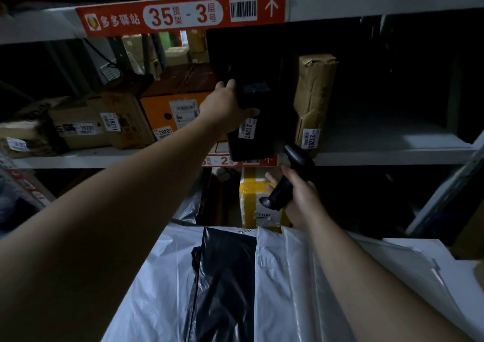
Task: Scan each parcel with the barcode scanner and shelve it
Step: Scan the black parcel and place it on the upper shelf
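Grey metal shelf (pixel 392 145) stands in dim light; left hand (pixel 222 105) grips a black parcel (pixel 262 132), right hand (pixel 303 200) grips the scanner (pixel 298 158).

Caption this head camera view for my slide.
Left hand grips black parcel 21207 at the shelf; right hand holds barcode scanner.

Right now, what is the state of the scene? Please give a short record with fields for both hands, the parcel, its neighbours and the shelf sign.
left hand: grips the black parcel near its top
right hand: holds the scanner by its handle, lower than the left hand
black parcel: upright at the shelf edge, label 21207
right neighbour: brown parcel, upright, label 21205
left neighbour: orange box, label 20201
sign above: 35 - 3
below: white bags
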### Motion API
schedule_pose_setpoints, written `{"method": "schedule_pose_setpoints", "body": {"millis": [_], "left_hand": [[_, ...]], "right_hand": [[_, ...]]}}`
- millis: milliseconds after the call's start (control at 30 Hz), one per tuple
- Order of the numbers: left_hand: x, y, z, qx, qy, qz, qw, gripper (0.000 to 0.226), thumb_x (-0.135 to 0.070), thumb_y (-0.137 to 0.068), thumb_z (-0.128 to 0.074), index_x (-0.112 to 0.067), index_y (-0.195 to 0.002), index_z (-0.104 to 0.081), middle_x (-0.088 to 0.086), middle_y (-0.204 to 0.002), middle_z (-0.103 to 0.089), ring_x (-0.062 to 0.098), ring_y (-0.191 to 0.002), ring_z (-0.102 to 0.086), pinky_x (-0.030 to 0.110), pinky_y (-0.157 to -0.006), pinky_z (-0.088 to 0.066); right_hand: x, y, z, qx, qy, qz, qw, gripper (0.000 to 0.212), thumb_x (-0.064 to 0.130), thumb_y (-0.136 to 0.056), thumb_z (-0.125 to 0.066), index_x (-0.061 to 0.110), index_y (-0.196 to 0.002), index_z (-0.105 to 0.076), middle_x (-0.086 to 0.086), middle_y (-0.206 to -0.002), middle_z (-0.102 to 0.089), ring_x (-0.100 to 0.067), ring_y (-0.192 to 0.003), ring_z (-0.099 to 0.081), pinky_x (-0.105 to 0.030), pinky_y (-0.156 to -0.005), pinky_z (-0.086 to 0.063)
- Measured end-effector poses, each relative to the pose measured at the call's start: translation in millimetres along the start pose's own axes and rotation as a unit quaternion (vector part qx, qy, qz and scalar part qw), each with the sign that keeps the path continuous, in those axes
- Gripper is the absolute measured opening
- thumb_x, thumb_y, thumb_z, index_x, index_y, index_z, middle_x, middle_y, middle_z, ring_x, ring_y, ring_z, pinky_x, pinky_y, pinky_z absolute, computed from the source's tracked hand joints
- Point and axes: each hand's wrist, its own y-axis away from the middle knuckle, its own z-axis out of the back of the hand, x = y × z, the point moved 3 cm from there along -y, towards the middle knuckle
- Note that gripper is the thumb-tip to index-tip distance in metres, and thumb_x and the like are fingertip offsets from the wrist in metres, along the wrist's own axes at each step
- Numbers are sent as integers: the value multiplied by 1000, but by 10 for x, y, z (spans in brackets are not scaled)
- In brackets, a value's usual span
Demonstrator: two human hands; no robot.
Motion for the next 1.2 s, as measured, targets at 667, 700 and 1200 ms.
{"method": "schedule_pose_setpoints", "body": {"millis": [667,700,1200], "left_hand": [[-115,767,-221,36,136,122,982,101,-43,-97,-66,-28,-166,6,22,-170,-12,44,-137,-50,46,-104,-49],[-143,847,-205,42,142,129,981,97,-41,-96,-68,-27,-166,-1,21,-167,-21,42,-137,-51,46,-106,-48],[-1314,1970,-125,109,221,131,960,47,-33,-97,-66,-19,-139,-53,1,-104,-67,24,-96,-70,36,-76,-59]], "right_hand": [[291,461,328,-15,-1,7,1000,29,18,-98,-72,11,-126,-63,-23,-126,-72,-32,-96,-75,-57,-105,-51],[331,552,346,-17,0,4,1000,28,17,-99,-71,11,-125,-63,-23,-127,-72,-31,-94,-74,-55,-104,-52],[1514,1879,1117,-99,111,83,985,21,20,-98,-72,12,-117,-70,-13,-103,-79,-19,-74,-73,-34,-68,-55]]}}
